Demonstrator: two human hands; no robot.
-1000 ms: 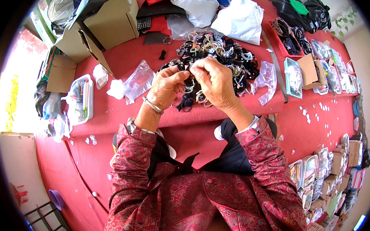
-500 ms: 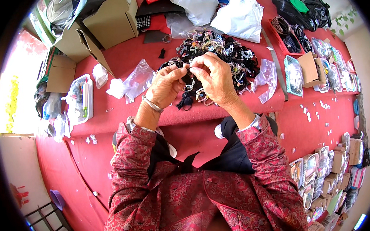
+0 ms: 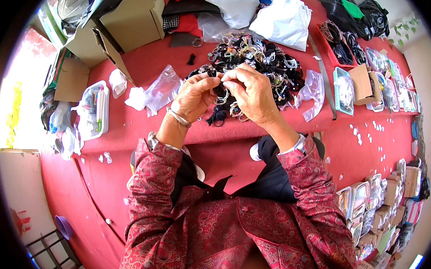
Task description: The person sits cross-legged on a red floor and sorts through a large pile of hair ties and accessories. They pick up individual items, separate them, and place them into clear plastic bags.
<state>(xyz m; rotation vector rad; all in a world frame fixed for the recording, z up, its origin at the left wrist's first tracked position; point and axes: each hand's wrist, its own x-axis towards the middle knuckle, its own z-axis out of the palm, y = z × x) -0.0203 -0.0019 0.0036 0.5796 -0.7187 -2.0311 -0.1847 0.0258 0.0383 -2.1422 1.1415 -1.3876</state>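
My left hand (image 3: 196, 99) and my right hand (image 3: 250, 93) meet fingertip to fingertip over the near side of a heap of hair ties (image 3: 283, 75). The heap is mostly black, mixed with white and coloured bands. Thumb and forefinger of the left hand pinch a small black hair tie (image 3: 218, 90), partly hidden by the fingers. My right hand pinches at the same spot; whatever is between its fingertips is too small to make out. A loose black bundle (image 3: 218, 115) lies just below the hands, and a small black piece (image 3: 191, 59) lies left of the heap.
Clear plastic bags (image 3: 164, 91) (image 3: 312, 94) flank the heap on the red-covered table (image 3: 264, 128). A white basket (image 3: 103, 111) and cardboard boxes (image 3: 134, 22) stand left. White bags (image 3: 282, 21) lie behind. Red (image 3: 332, 48) and blue baskets (image 3: 343, 91) stand right.
Both hands stay pinched together in nearly the same place, with only slight finger movement. The whole view has shifted a little.
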